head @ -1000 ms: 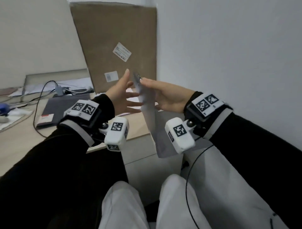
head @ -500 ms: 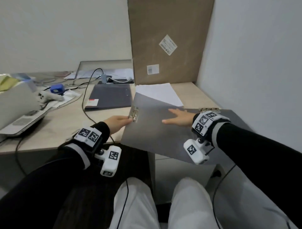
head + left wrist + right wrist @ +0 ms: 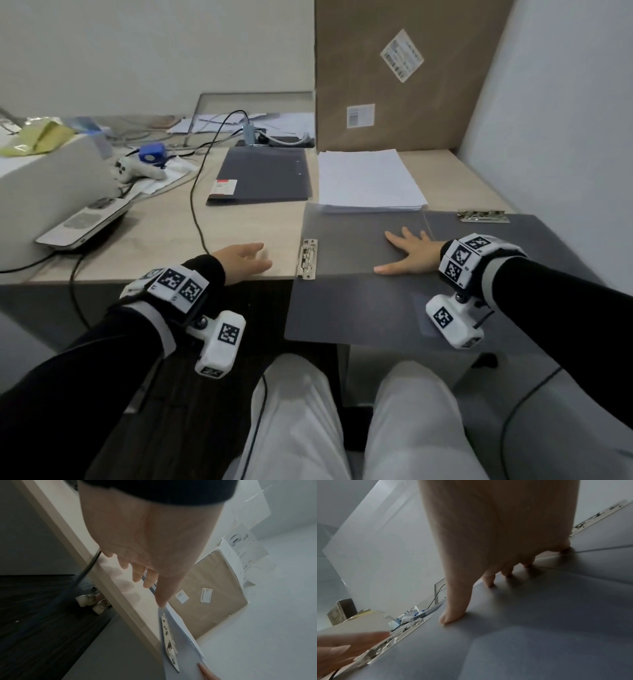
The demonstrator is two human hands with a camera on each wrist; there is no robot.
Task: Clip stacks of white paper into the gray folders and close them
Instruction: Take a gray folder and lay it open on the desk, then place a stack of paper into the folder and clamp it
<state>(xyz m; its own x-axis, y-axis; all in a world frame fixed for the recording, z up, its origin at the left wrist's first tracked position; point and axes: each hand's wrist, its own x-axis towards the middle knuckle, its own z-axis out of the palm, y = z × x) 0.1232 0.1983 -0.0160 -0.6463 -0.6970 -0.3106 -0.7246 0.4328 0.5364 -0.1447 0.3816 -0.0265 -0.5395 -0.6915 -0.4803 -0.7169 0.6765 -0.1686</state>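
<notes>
A gray folder (image 3: 342, 308) lies open on the desk's right end, its near part overhanging the front edge. One metal clip (image 3: 307, 258) sits at its left edge, another clip (image 3: 483, 216) at the far right. My right hand (image 3: 394, 253) presses flat on the folder with spread fingers (image 3: 453, 612). My left hand (image 3: 245, 260) hovers over the bare desk just left of the clip (image 3: 169, 639), fingers relaxed and holding nothing. A stack of white paper (image 3: 366, 180) lies just behind the folder. A closed dark gray folder (image 3: 263, 176) lies left of the paper.
A tall cardboard sheet (image 3: 394, 75) leans on the wall behind the paper. A black cable (image 3: 195, 219) crosses the desk left of my left hand. A white machine (image 3: 51, 192), a controller (image 3: 137, 169) and clutter fill the left end. The wall is close on the right.
The folder went from held upright between both hands to lying open and flat. My left hand let go of its clip edge and drew left. My right hand stays pressed on it.
</notes>
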